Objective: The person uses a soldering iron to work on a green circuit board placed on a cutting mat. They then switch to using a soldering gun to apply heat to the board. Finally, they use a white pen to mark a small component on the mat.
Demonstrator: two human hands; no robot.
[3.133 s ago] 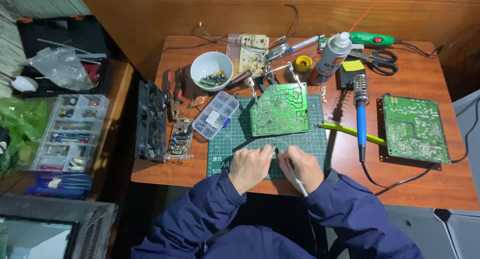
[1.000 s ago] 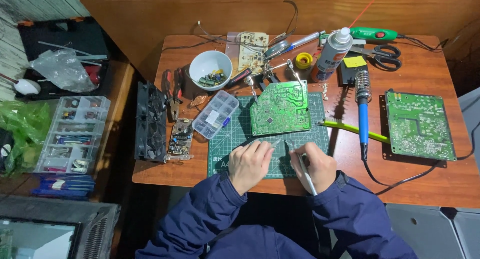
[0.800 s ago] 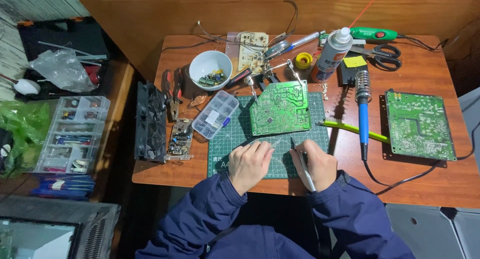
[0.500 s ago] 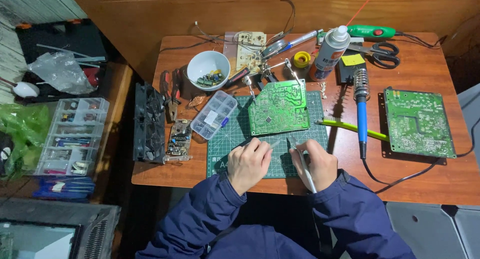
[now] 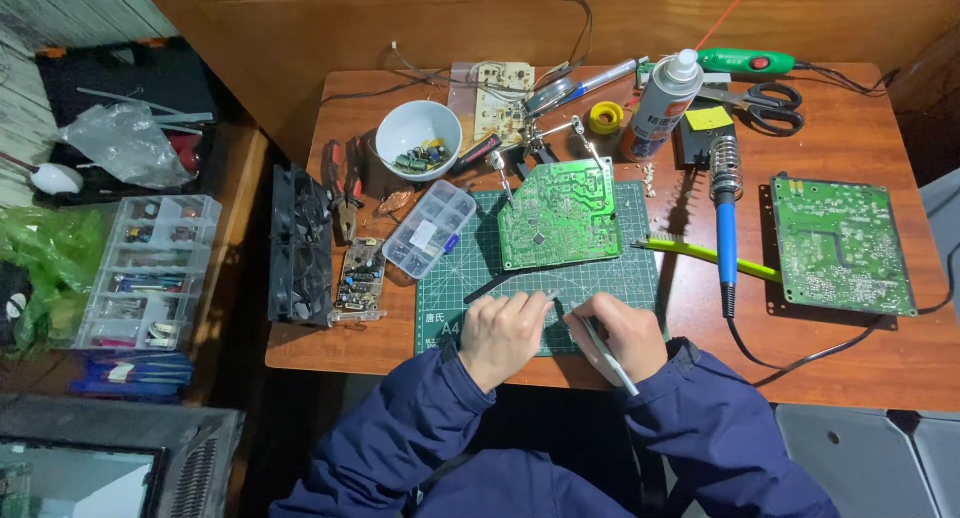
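Both hands rest at the near edge of a green cutting mat [image 5: 620, 278]. My left hand [image 5: 505, 336] is curled, its fingertips pinching something small at the mat. My right hand [image 5: 622, 333] holds a thin metal tool [image 5: 607, 350], like tweezers, with its tip pointed toward the left fingertips. A green circuit board [image 5: 560, 213] lies on the mat just beyond the hands, held by small clip arms.
A blue-handled soldering iron [image 5: 726, 238] and a yellow-green tool [image 5: 710, 259] lie to the right, beside a second green board [image 5: 840, 243]. A white bowl of parts [image 5: 418, 138], a clear parts box [image 5: 430, 228], pliers, a spray can [image 5: 665, 93] and scissors surround the mat. A drawer organiser [image 5: 145, 268] stands at left.
My right hand has shifted the thin tool, bringing its tip closer to my left fingertips. The hands otherwise stay at the mat's near edge.
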